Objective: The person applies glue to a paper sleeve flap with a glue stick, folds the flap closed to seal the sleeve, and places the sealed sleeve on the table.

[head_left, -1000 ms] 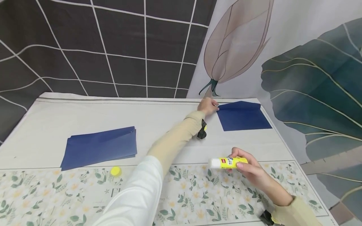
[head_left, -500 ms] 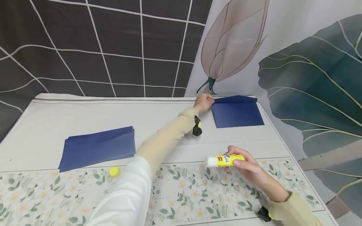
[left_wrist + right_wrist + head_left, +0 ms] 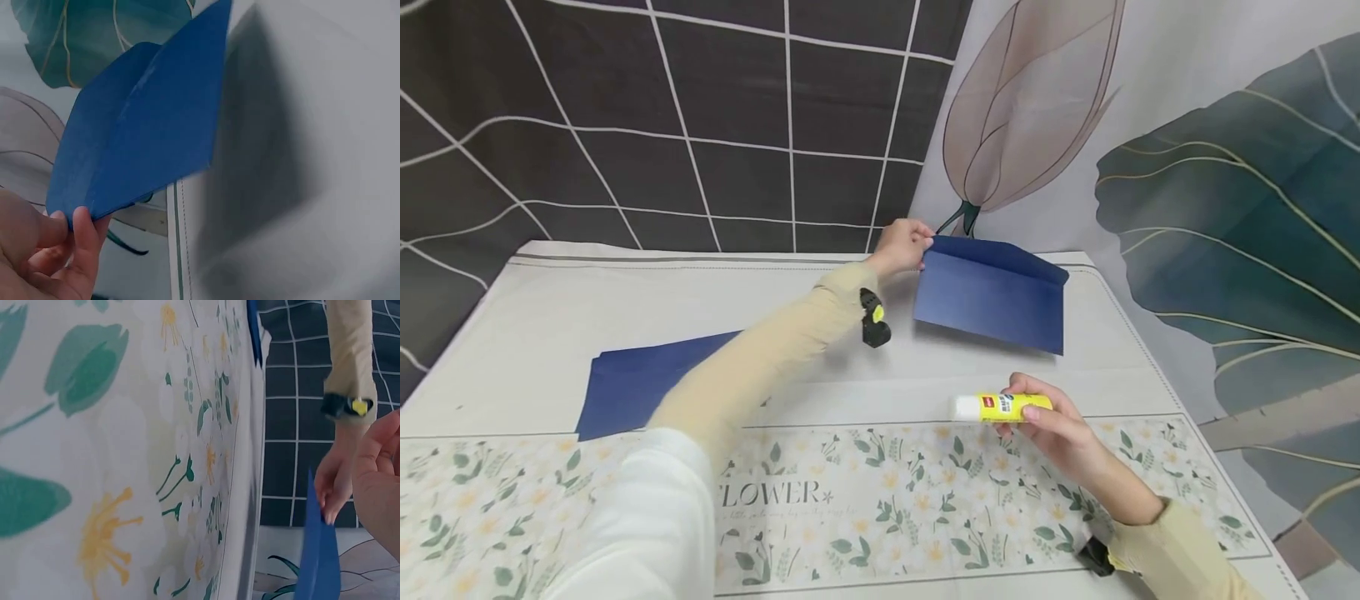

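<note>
My left hand (image 3: 901, 247) pinches the left corner of a dark blue envelope (image 3: 992, 287), whose flap stands open along the top. The envelope is lifted off the table, and its shadow falls on the cloth in the left wrist view, where thumb and fingers grip the blue paper (image 3: 162, 119) at one end. In my right hand (image 3: 1060, 425) a yellow glue stick (image 3: 1003, 407) lies sideways, uncapped, its white end pointing left. The right wrist view shows part of the right hand (image 3: 381, 481) at the edge; the glue stick is out of sight there.
More blue envelopes (image 3: 632, 387) lie stacked at the left, partly covered by my left sleeve. A cloth with a floral band (image 3: 820, 533) covers the table (image 3: 700, 287). Behind stand a dark gridded curtain (image 3: 737, 108) and a leaf-printed curtain (image 3: 1217, 200).
My left hand has raised the envelope off the table and drawn it leftward. The right hand holds the glue stick in nearly the same place. The yellow cap is now hidden behind the left arm.
</note>
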A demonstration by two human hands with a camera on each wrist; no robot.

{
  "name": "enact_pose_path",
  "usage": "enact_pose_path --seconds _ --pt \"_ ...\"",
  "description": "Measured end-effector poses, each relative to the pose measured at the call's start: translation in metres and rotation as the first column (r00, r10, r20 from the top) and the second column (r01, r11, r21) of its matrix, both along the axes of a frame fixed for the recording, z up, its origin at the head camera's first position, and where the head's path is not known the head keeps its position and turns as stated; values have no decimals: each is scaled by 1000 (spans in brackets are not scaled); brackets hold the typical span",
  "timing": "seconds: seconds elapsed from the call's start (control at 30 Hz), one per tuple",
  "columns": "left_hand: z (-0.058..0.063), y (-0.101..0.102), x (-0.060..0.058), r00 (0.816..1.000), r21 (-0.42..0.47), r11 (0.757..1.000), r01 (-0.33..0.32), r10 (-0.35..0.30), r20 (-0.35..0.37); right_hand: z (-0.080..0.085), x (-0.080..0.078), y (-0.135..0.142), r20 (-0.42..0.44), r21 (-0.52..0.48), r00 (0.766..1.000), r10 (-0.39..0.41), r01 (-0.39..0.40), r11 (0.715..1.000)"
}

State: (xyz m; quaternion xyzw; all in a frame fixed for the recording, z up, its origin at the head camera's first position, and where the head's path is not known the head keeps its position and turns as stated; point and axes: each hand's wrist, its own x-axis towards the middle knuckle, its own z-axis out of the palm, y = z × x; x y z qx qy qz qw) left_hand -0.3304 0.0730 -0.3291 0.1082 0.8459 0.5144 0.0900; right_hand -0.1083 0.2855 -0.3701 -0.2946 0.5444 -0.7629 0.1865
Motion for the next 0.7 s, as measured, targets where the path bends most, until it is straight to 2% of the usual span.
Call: enact_pose_path --seconds 0.13,0.37,0.47,0.7 --pt "2 -24 10 1000 -35 999 12 -12 -1 -1 1 1 -5 -13 1000 3 -3 1000" --pt "1 -73 35 998 -55 998 -42 45 49 -5 4 3 -49 36 999 -19 20 999" --pt "0 -92 49 995 -43 998 -37 41 96 -6 4 3 -59 46 998 -23 26 999" --pt "2 -129 89 979 -91 996 25 -6 202 1 5 0 -42 82 998 -39 42 996"
